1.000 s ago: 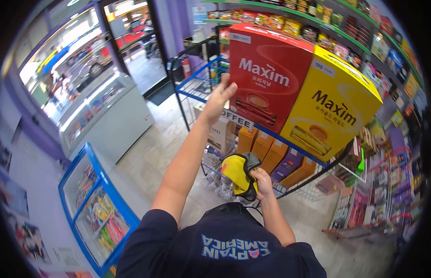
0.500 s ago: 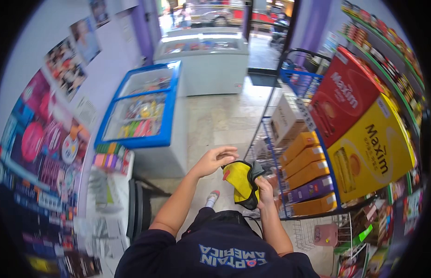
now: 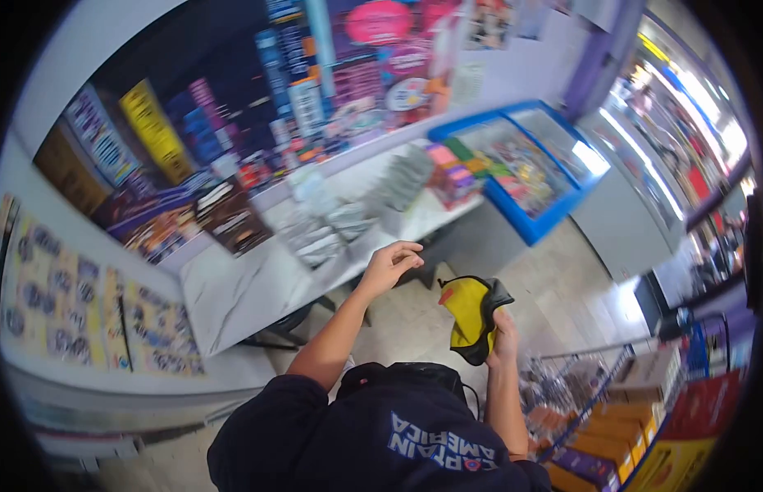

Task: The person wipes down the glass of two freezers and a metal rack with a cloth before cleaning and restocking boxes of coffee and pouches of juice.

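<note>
My right hand is closed on the edge of a yellow cloth with black edging and a small red patch. The cloth hangs loosely folded in front of my body, and its underside looks dark grey. My left hand is raised to the left of it, apart from the cloth. Its fingers are loosely bent and apart, with nothing visible in them. Beyond that hand lies the front edge of a white marbled counter.
Grey plastic packets and colourful small boxes lie along the counter, with a dark stool beneath. A blue-framed freezer stands beyond. At lower right is a wire rack with orange boxes.
The view has swung left, bringing the marbled counter in front of me and the rack to lower right. The cloth stays in my right hand; my left hand's fingers are more bent.
</note>
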A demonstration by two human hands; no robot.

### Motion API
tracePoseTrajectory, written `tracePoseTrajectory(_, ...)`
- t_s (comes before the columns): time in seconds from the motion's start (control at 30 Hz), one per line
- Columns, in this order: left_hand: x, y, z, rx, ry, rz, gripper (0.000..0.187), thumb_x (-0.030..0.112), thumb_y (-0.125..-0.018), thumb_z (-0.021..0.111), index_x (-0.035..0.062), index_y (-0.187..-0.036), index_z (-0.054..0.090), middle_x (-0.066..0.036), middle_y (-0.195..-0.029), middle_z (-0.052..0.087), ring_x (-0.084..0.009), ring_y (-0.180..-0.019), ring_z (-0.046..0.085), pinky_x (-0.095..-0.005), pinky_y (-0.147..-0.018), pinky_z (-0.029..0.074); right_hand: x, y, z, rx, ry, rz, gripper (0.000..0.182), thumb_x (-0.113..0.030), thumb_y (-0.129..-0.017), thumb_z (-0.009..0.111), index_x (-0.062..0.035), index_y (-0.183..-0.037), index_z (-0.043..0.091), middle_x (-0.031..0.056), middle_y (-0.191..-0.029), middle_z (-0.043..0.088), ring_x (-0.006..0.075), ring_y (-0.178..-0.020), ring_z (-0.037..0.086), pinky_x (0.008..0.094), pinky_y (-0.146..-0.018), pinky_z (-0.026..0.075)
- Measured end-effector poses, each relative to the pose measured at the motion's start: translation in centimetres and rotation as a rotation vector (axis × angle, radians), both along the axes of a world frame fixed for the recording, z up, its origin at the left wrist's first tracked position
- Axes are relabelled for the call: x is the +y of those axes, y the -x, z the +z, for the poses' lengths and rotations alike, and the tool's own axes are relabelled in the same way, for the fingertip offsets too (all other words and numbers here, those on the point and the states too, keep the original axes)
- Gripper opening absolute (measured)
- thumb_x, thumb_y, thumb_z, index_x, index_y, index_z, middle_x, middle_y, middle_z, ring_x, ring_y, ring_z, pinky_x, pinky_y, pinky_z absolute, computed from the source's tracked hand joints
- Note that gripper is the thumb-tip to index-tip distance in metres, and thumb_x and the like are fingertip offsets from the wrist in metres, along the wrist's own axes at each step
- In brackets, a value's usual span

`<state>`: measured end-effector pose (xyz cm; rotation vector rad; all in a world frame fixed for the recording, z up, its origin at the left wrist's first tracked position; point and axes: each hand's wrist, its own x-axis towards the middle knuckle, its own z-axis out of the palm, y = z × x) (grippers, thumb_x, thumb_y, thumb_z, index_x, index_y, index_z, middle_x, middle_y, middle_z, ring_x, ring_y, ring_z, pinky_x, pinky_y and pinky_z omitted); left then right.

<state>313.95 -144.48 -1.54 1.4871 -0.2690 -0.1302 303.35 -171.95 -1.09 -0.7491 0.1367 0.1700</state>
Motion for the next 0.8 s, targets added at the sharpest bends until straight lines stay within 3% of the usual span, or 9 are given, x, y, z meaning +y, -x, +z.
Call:
tracePoseTrajectory(0.07, 6.7, 0.6, 0.0, -0.174, -0.167, 0.254, 0.027, 0.008, -0.09, 0.063, 0.0012, -0.117, 0.061, -0.008, -0.094, 0.071, -0.0128, -0.087, 0.066, -0.0274, -0.081, 0.051, 5.3, -2.0, 0.7, -0.019, 0.005, 0.087, 0.035, -0.013, -0.094, 0.049, 0.0029, -0.126, 0.052, 0.0141, -0.122, 0.062, 0.0263, -0.109, 0.062, 0.0387, -0.097, 0.048)
tracePoseTrajectory(0.1, 10.2, 0.7, 0.3, -0.172, -0.16, 0.338, 0.032, 0.007, -0.086, 0.067, 0.0023, -0.117, 0.061, -0.009, -0.1, 0.07, -0.0154, -0.094, 0.065, -0.03, -0.083, 0.05, 8.0, -3.2, 1.2, -0.016, 0.017, 0.123, 0.035, -0.012, -0.095, 0.048, 0.003, -0.126, 0.052, 0.0141, -0.122, 0.061, 0.026, -0.109, 0.062, 0.0384, -0.097, 0.048)
tracePoseTrajectory(0.2, 21.4, 2.1, 2.2, -0.35, -0.566, 0.721, 0.044, 0.006, -0.078, 0.073, 0.0026, -0.12, 0.059, -0.012, -0.112, 0.066, -0.0231, -0.107, 0.061, -0.0364, -0.092, 0.046, 16.3, -6.0, 1.4, -0.039, -0.002, 0.262, 0.042, -0.019, -0.093, 0.055, 0.0018, -0.13, 0.049, 0.0138, -0.123, 0.061, 0.0269, -0.108, 0.063, 0.0387, -0.095, 0.05)
tracePoseTrajectory(0.33, 38.1, 0.9, 1.2, -0.287, -0.939, 1.089, 0.096, 0.008, -0.061, 0.084, 0.0066, -0.143, 0.034, -0.015, -0.143, 0.042, -0.0376, -0.133, 0.036, -0.0464, -0.108, 0.033, 26.2, -8.7, 2.3, -0.038, -0.033, 0.414, 0.042, -0.018, -0.092, 0.055, 0.0024, -0.129, 0.049, 0.0141, -0.121, 0.062, 0.0264, -0.107, 0.063, 0.0382, -0.094, 0.05)
tracePoseTrajectory(0.4, 43.3, 0.0, 1.1, -0.104, -1.079, 1.092, 0.11, 0.009, -0.057, 0.086, 0.0085, -0.148, 0.023, -0.015, -0.149, 0.034, -0.0396, -0.138, 0.028, -0.0489, -0.11, 0.03, 29.6, -9.3, 2.5, -0.027, -0.079, 0.489, 0.034, -0.012, -0.096, 0.048, 0.003, -0.126, 0.051, 0.0122, -0.12, 0.061, 0.0239, -0.109, 0.061, 0.0357, -0.096, 0.047)
tracePoseTrajectory(0.53, 50.8, -3.3, 0.2, 0.169, -1.17, 0.902, 0.13, 0.013, -0.05, 0.09, 0.0112, -0.153, 0.01, -0.014, -0.154, 0.027, -0.0411, -0.143, 0.019, -0.0546, -0.113, 0.025, 33.8, -10.1, 3.2, -0.065, 0.012, 0.565, 0.031, -0.013, -0.096, 0.05, 0.0023, -0.123, 0.054, 0.0102, -0.116, 0.063, 0.0208, -0.105, 0.061, 0.0325, -0.093, 0.046)
tracePoseTrajectory(0.67, 55.0, -5.5, -3.8, -0.086, -1.09, 0.706, 0.127, 0.02, -0.042, 0.092, 0.0024, -0.148, 0.024, -0.02, -0.146, 0.035, -0.0416, -0.137, 0.03, -0.0443, -0.111, 0.032, 35.5, -10.8, 3.0, -0.093, 0.161, 0.571, 0.026, -0.013, -0.095, 0.053, 0.0013, -0.116, 0.057, 0.0069, -0.11, 0.063, 0.0154, -0.099, 0.06, 0.0291, -0.088, 0.046)
tracePoseTrajectory(0.7, 53.1, -4.6, -1.4, -0.045, -1.123, 0.715, 0.118, 0.023, -0.042, 0.091, -0.0023, -0.142, 0.033, -0.023, -0.139, 0.039, -0.0411, -0.13, 0.038, -0.0402, -0.108, 0.036, 35.8, -11.1, 3.4, -0.101, 0.186, 0.565, 0.025, -0.013, -0.095, 0.053, 0.001, -0.115, 0.058, 0.006, -0.108, 0.064, 0.0139, -0.097, 0.059, 0.0283, -0.086, 0.046)
tracePoseTrajectory(0.8, 48.1, -2.5, -0.2, 0.037, -1.096, 0.802, 0.114, 0.025, -0.044, 0.09, -0.0028, -0.14, 0.035, -0.024, -0.134, 0.041, -0.0403, -0.125, 0.043, -0.0419, -0.106, 0.038, 36.8, -12.6, 4.2, -0.167, 0.28, 0.572, 0.022, -0.013, -0.095, 0.053, 0.0008, -0.111, 0.06, 0.0039, -0.107, 0.063, 0.0124, -0.097, 0.058, 0.0271, -0.086, 0.044)
